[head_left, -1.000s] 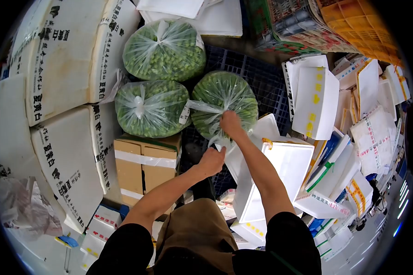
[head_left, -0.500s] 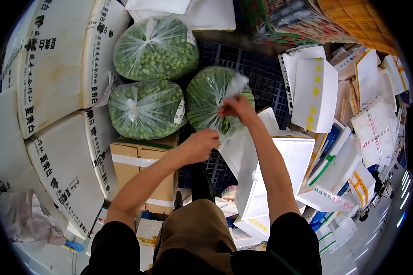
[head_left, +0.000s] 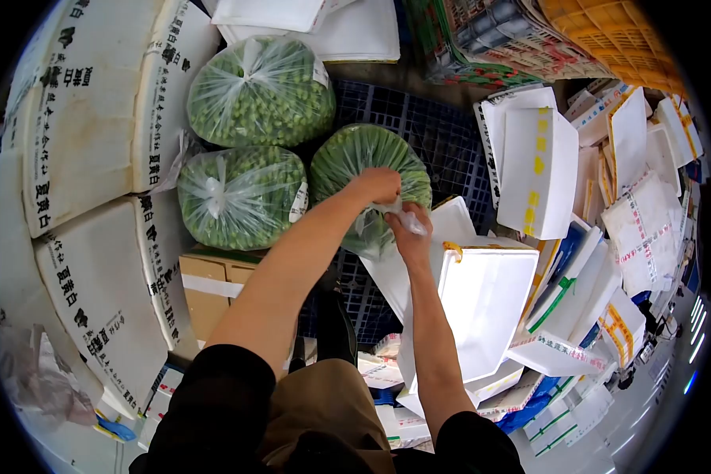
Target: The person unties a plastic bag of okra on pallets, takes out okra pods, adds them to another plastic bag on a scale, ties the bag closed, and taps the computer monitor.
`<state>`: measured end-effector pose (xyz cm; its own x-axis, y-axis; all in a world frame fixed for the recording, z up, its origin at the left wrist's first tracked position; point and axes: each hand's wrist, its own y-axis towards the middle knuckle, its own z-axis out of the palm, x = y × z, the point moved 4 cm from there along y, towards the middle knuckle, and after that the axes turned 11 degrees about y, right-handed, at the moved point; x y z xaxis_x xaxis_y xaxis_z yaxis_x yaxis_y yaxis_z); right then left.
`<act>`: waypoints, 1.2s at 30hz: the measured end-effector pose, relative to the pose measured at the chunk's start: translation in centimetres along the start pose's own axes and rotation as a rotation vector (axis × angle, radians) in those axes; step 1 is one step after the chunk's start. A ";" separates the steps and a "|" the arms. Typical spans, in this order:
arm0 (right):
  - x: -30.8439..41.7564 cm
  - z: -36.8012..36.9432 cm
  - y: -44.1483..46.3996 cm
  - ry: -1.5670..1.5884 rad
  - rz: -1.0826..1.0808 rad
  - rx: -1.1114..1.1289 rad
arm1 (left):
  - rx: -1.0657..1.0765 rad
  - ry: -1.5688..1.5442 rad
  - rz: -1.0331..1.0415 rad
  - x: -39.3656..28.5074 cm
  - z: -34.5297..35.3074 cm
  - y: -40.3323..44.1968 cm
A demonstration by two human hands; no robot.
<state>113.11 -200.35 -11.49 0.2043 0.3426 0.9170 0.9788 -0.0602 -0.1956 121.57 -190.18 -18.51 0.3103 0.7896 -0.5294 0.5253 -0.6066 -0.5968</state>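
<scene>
A clear plastic bag (head_left: 367, 146) packed with long green vegetables stands in front of me, its top gathered into a twisted neck. My left hand (head_left: 379, 186) is closed at the base of that neck, fingers curled round the plastic. Just to its right, my right hand (head_left: 411, 225) grips the loose end, and a crumpled white tuft sticks out of it. Two more tied bags sit to the left: an upper bag of green pods or stalks (head_left: 265, 95) and a lower bag (head_left: 245, 193) with a white label.
Dark blue plastic pallets (head_left: 450, 150) lie beneath the bags. White foam boxes (head_left: 95, 110) with black print are stacked at the left, and a cardboard box (head_left: 205, 292) stands below the bags. An open foam box (head_left: 482, 308), loose lids (head_left: 537, 170) and an orange crate (head_left: 620, 35) are on the right.
My hands have come together at the bag's neck. The left moved up and right across it; the right came down below it. The plastic top is now bunched and twisted.
</scene>
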 end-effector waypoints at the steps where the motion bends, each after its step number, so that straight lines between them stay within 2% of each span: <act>1: 0.4 0.3 0.4 -0.034 -0.156 -0.026 | 0.045 0.031 -0.075 -0.3 -0.2 0.4; 2: 0.9 0.5 0.8 -0.067 -0.315 -0.054 | 0.087 0.064 -0.149 -0.3 -0.5 0.5; 3: 1.4 0.6 1.0 -0.100 -0.474 -0.084 | -0.003 -0.132 -0.080 0.0 -0.9 0.4; 4: 0.7 0.3 0.9 -0.139 -0.338 -0.064 | -0.089 -0.328 -0.006 0.7 -1.2 -0.2; 5: -1.0 -0.5 1.0 0.056 0.012 -0.164 | -0.173 -0.524 0.067 1.6 -1.3 -1.0; 7: -3.5 -0.5 -0.2 0.453 0.719 -0.347 | -0.183 -0.538 -0.133 4.1 -1.1 -4.2; 8: -3.8 -0.4 0.0 0.635 0.767 -0.181 | -0.187 -0.536 -0.230 4.9 -1.0 -5.6; 11: -5.9 2.3 0.0 1.095 0.771 -0.128 | 0.036 -0.881 -0.161 1.9 2.4 -10.0; 14: -9.2 3.6 0.7 1.166 0.859 -0.013 | -0.041 -1.005 -0.092 1.7 2.3 -9.5; 17: -6.3 2.6 1.5 1.164 0.944 0.016 | 0.078 -1.038 -0.130 1.7 2.2 -8.2; 18: -6.7 2.9 1.7 1.177 0.949 0.060 | 0.009 -1.122 -0.093 1.8 2.6 -8.2; 21: -7.5 3.1 1.4 1.174 1.033 0.072 | -0.154 -1.004 -0.067 1.7 3.5 -8.6; 24: -7.2 4.0 0.6 1.127 1.107 0.024 | 0.012 -1.105 -0.115 1.0 3.7 -9.2; 27: -7.0 3.9 -0.1 1.154 1.109 0.082 | -0.031 -0.875 -0.068 1.1 3.3 -10.1; 30: -4.9 2.2 0.6 0.985 0.863 0.117 | -0.101 -0.926 -0.182 1.8 3.1 -10.0; 32: -1.8 1.3 1.4 0.912 0.660 0.172 | -0.061 -0.836 -0.207 3.0 1.6 -9.4; 34: -2.3 1.8 1.5 1.020 0.755 0.164 | -0.028 -0.651 -0.209 3.5 1.5 -9.1; 36: -3.2 2.6 1.1 1.143 0.862 0.106 | 0.027 -0.848 -0.114 2.2 2.9 -9.1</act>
<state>113.54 -199.04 -15.59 0.6695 -0.6949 0.2624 0.5518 0.2288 -0.8020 115.20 -183.23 -16.02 -0.4464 0.5164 -0.7307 0.4947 -0.5380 -0.6825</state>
